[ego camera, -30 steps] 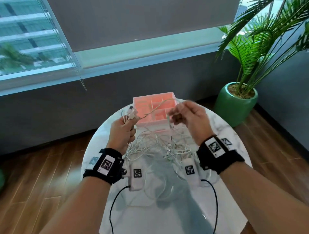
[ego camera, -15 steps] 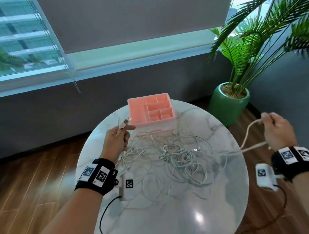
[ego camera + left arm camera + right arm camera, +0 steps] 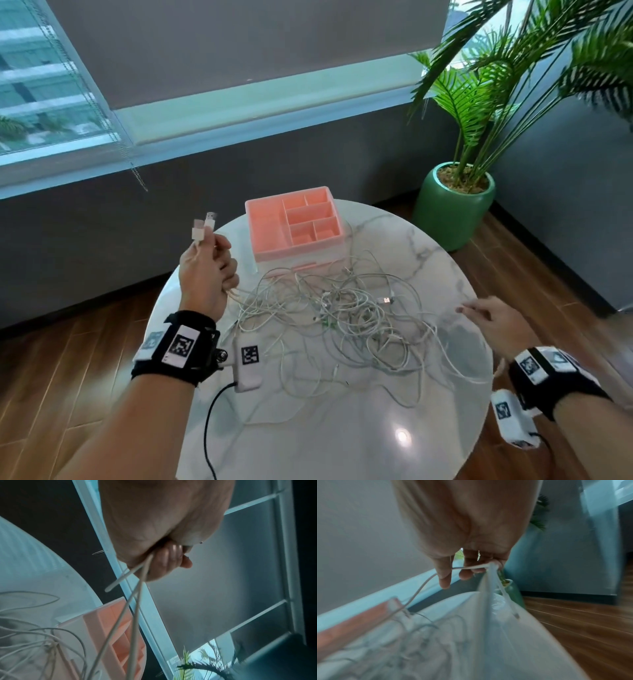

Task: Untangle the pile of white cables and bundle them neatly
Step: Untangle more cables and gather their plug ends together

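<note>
Cables lying tangled between hands: left hand gripping plug ends, right hand pinching a strand.

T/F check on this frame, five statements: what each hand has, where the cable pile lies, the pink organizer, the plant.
1. The left hand holds two cable plugs raised above the table. True.
2. The right hand is empty. False: the right wrist view shows its fingers pinching a white cable.
3. The cable pile lies inside the pink organizer. False: it lies on the table in front of the organizer.
4. The organizer's compartments that show are empty. True.
5. The green plant pot stands on the table. False: it stands on the floor beyond the table.
</note>
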